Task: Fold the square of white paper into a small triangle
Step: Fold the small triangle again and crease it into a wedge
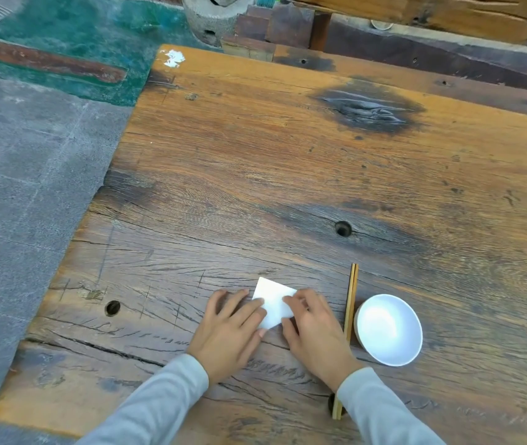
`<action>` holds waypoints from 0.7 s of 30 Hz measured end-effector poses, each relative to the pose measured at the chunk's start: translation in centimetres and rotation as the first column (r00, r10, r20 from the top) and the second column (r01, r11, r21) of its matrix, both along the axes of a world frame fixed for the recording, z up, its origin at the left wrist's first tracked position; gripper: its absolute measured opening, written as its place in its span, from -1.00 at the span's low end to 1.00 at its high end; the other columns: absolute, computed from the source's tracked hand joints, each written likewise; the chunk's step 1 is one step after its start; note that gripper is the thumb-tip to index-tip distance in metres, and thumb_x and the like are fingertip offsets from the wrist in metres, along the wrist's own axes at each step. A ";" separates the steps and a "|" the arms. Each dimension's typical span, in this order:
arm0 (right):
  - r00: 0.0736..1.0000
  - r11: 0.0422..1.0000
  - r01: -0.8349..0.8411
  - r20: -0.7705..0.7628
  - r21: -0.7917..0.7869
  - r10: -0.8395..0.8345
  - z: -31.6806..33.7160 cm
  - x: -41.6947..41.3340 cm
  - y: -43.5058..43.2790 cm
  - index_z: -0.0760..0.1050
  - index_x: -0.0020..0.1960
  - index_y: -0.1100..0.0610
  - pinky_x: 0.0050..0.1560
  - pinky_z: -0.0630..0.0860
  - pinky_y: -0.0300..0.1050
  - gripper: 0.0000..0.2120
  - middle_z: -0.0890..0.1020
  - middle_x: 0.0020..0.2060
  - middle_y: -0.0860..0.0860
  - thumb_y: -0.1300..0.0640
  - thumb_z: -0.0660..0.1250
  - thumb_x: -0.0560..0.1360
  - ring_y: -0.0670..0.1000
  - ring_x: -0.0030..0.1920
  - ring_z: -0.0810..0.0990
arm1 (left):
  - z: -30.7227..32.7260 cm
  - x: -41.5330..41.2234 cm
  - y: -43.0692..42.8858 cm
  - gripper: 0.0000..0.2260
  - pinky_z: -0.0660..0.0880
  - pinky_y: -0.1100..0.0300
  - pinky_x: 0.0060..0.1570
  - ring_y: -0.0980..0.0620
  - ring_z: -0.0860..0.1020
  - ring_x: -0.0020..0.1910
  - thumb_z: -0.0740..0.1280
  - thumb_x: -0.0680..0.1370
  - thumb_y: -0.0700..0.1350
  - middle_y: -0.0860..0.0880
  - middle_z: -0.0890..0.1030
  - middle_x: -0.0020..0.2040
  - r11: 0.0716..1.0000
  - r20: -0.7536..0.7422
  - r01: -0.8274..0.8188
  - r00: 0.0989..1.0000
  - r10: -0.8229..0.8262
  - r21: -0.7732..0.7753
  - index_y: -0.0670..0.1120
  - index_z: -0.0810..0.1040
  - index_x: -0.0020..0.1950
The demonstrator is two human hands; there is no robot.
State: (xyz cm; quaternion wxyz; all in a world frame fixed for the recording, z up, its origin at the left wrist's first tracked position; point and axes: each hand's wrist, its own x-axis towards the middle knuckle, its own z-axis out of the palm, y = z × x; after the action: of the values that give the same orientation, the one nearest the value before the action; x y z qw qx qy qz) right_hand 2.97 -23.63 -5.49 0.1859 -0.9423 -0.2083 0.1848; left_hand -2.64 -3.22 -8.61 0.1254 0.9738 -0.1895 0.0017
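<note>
paper (273, 301) on table (288, 155), chopsticks (351, 303) then bowl (389, 329) rightward

**Both hands down, fingers spread**

Left hand (228, 332) lies palm-down, fingers fanned forward and to the right. Right hand (315, 332) sits close beside it, knuckles raised, fingertips curled downward. Both forearms, in grey sleeves (159, 399), angle in from the bottom edge, wrists straight.

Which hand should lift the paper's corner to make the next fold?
Probably the right hand. Its fingertips already sit on the white paper's right corner, seemingly pinching it. The left hand lies flat across the paper's left edge, so it suits pinning the sheet to the wooden table.
</note>
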 end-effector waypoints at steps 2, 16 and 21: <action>0.998 0.999 0.053 -0.045 0.006 -0.052 0.1 -1.0 -0.1 0.50 0.32 0.13 0.26 0.46 -0.02 -0.64 0.49 0.20 0.09 0.01 0.26 0.58 0.12 0.20 0.49 | 0.4 1.2 0.4 -0.70 0.36 -0.23 0.30 -0.14 0.53 0.32 0.26 0.62 0.06 0.03 0.61 0.32 0.999 0.027 0.022 0.999 -0.023 0.024 -0.02 0.60 0.28; 0.972 0.994 0.109 -0.210 0.014 -0.104 0.6 -0.2 1.4 0.51 0.13 0.05 0.03 0.43 -0.10 -0.82 0.57 0.04 0.02 0.06 0.26 0.55 0.07 0.08 0.54 | 3.2 3.9 -4.0 -0.53 0.51 -0.07 0.06 -0.17 0.56 0.16 0.21 0.45 0.02 -0.10 0.57 0.24 0.985 -0.253 -0.119 0.956 0.148 0.127 -0.04 0.55 0.33; 0.910 0.985 0.088 -0.413 0.145 -0.020 0.9 -0.9 0.3 0.53 -0.07 0.01 -0.10 0.50 -0.10 -0.96 0.62 -0.24 -0.08 0.09 0.30 0.52 -0.09 -0.23 0.51 | 1.8 4.7 -2.7 -0.57 0.27 -0.29 0.44 -0.09 0.38 0.51 0.25 0.45 -0.11 -0.07 0.48 0.45 0.995 -0.276 0.083 0.957 -0.094 -0.053 -0.05 0.56 0.31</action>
State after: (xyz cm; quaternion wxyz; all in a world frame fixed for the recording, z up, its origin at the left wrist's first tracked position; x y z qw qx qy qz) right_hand 2.07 -23.37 -4.58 0.3059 -0.8698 -0.1525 0.3557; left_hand 2.07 -5.93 -6.85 0.1705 0.9523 -0.2132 -0.1368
